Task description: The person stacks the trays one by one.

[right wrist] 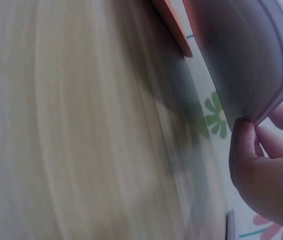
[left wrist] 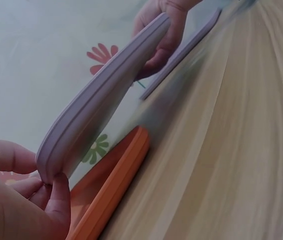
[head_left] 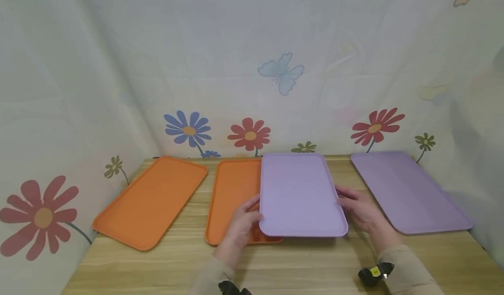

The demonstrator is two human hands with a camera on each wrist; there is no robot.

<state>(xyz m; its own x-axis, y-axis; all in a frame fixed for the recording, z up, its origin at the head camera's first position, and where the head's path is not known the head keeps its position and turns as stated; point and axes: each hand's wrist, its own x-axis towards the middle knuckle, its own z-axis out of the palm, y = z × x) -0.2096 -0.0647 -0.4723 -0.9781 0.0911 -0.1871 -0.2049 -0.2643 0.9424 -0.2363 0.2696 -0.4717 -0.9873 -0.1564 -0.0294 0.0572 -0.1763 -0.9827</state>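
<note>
Fingers and thumb of the left hand (head_left: pixel 241 225) pinch the rim of a pale lilac, rounded rectangular tray (head_left: pixel 301 194), seemingly plastic, between eight and nine o'clock; those of the right hand (head_left: pixel 359 208) pinch its opposite rim near three. From my distance both grips look nearly closed on the thin edge, the tray held clear of a wood-grained table (head_left: pixel 165 268). I judge it light, stiff and rather slick, best held by opposite long rims. Farthest out at nine o'clock lies a flat orange rectangular tray (head_left: pixel 151 203); closer in, a second orange tray (head_left: pixel 232 187) lies partly hidden by the held one, its raised rim the likeliest snag. Another lilac tray (head_left: pixel 411 194) lies at three o'clock, just beyond the right hand.
</note>
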